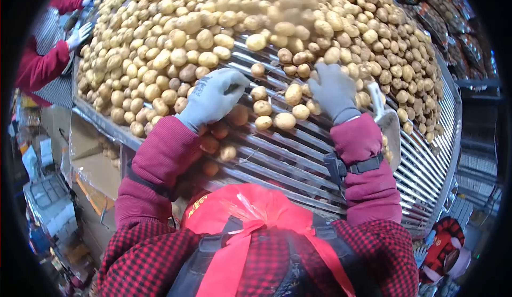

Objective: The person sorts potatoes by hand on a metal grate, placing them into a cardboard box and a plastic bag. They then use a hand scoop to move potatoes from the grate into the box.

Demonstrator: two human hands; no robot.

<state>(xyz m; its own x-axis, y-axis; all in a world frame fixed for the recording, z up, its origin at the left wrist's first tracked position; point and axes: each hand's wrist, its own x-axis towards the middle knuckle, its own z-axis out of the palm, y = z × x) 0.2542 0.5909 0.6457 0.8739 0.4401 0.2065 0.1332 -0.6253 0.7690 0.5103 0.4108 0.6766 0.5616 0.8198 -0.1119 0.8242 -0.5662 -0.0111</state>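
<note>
My left hand [216, 97], in a pale grey glove, hovers above the slatted metal rack [298, 158]. Its fingers are curled with the thumb close to the index finger, and no potato shows in the gap. My right hand [334, 91], in a grey glove, reaches forward with its fingers apart, touching or just over the near edge of the potato heap [341, 25]; its fingertips are partly hidden. Between my hands, loose potatoes [285, 121] lie on the slats. Beside my right wrist rests a pale scoop [389, 123] with a light handle.
At the left, another person's gloved hand [80, 34] is by the heap's edge. A cardboard box [93, 161] with potatoes stands below the rack's left side. Filled bags [453, 35] are stacked at the upper right. Another person [445, 249] is at the lower right.
</note>
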